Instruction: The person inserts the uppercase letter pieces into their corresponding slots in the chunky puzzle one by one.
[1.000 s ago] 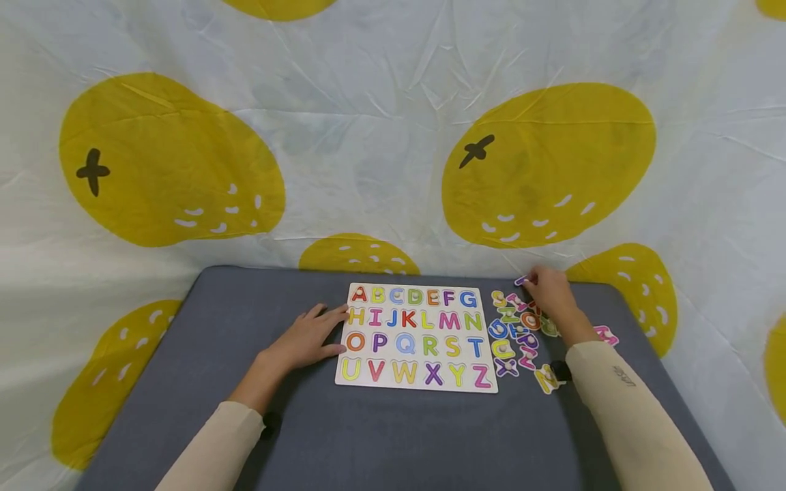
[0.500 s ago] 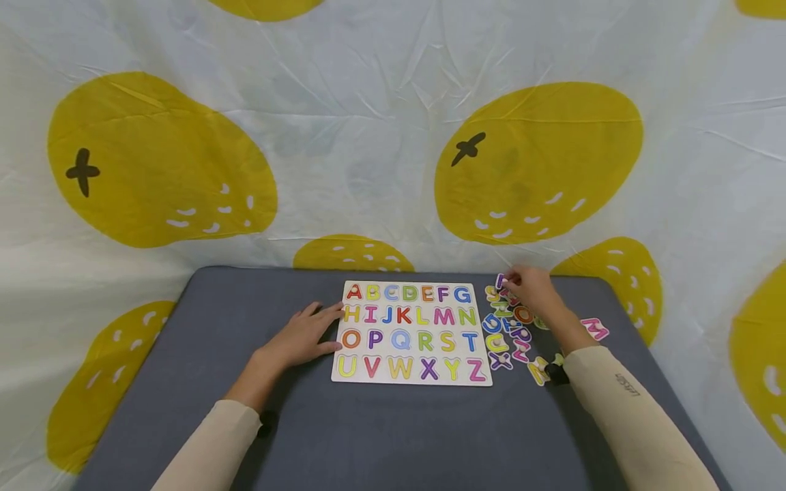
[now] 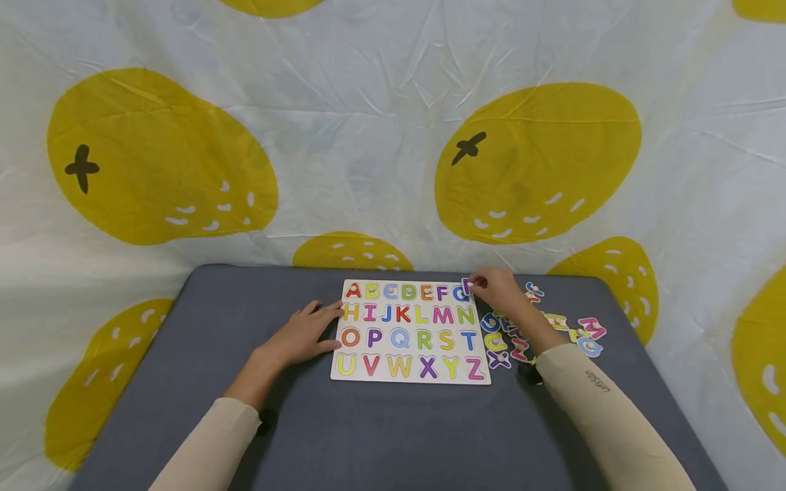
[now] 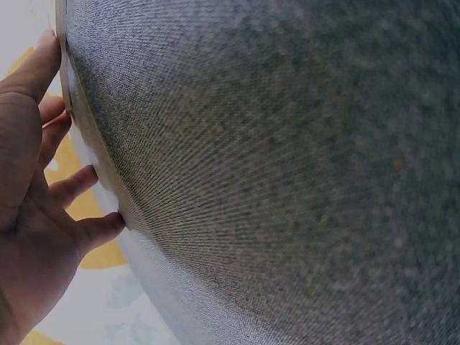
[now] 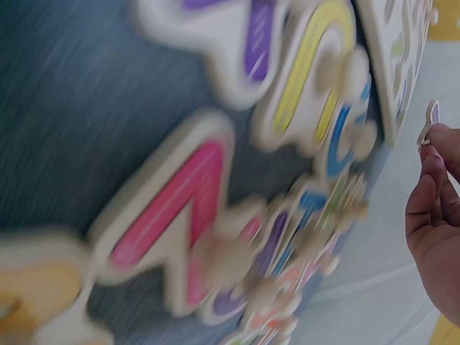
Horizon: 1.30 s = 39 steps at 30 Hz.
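Observation:
A white alphabet puzzle board (image 3: 413, 379) lies on the grey table with its coloured letters from A to Z in rows. My right hand (image 3: 500, 293) pinches a purple letter piece (image 3: 467, 285), which looks like an F, between thumb and fingers. It overlaps the G spot at the board's top right corner in the head view. In the right wrist view the same purple piece (image 5: 433, 115) shows edge-on at the fingertips. My left hand (image 3: 301, 337) rests at the board's left edge, fingers spread and touching its side.
Loose letter pieces with knobs lie right of the board, among them a purple X (image 3: 499, 359), a pink M (image 3: 592, 327) and a blue Q (image 3: 589, 347). My right forearm covers part of that pile. A white curtain with yellow fruit prints (image 3: 540, 164) hangs behind the table.
My right hand has moved left from the loose pieces to the board's top right corner, carrying the purple letter piece. The left hand stays at the board's left edge.

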Each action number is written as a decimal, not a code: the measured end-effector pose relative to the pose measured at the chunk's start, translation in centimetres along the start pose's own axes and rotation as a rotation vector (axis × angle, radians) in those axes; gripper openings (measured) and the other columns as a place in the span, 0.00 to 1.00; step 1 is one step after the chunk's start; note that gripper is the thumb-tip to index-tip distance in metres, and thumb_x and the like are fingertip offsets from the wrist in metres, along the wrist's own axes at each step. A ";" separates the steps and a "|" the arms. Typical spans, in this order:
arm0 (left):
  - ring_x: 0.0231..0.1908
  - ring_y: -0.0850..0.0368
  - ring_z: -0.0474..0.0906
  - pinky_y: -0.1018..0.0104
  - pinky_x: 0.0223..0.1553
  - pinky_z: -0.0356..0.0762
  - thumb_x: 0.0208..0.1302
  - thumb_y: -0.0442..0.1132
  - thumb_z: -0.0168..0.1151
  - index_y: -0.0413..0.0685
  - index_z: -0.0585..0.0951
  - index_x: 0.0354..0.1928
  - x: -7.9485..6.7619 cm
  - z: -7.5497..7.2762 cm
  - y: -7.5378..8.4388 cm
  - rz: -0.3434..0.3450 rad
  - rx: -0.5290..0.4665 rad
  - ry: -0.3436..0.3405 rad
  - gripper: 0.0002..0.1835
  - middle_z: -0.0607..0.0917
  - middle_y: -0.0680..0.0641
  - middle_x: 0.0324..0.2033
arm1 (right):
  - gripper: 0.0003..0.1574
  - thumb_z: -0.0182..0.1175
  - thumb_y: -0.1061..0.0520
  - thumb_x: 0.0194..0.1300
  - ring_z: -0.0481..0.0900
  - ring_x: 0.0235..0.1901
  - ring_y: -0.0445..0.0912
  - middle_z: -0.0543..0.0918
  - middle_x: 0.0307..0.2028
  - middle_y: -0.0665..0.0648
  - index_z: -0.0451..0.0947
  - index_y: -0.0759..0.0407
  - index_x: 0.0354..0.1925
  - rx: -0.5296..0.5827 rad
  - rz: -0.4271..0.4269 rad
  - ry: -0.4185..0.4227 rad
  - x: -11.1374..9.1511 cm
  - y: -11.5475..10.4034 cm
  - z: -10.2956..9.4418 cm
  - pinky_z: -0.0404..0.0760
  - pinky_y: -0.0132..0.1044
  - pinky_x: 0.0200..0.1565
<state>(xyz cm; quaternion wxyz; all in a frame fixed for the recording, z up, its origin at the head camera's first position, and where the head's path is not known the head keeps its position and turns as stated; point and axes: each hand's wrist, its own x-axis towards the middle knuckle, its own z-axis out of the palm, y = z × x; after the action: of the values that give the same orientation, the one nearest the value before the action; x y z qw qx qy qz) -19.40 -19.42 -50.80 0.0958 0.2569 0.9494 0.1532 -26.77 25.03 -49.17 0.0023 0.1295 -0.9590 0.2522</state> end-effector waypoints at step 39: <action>0.77 0.31 0.55 0.24 0.70 0.57 0.68 0.56 0.68 0.54 0.66 0.78 0.0 0.2 -0.4 0.000 -0.004 0.000 0.41 0.61 0.50 0.80 | 0.08 0.62 0.59 0.73 0.79 0.39 0.49 0.84 0.39 0.57 0.86 0.61 0.45 -0.010 0.009 -0.171 2.1 -4.3 3.3 0.81 0.42 0.44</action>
<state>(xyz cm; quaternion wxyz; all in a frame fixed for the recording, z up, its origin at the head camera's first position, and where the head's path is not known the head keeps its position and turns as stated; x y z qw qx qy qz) -19.53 -19.63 -51.14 0.0963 0.2568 0.9491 0.1549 -27.52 19.29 -49.79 -0.0799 0.1463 -0.9575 0.2354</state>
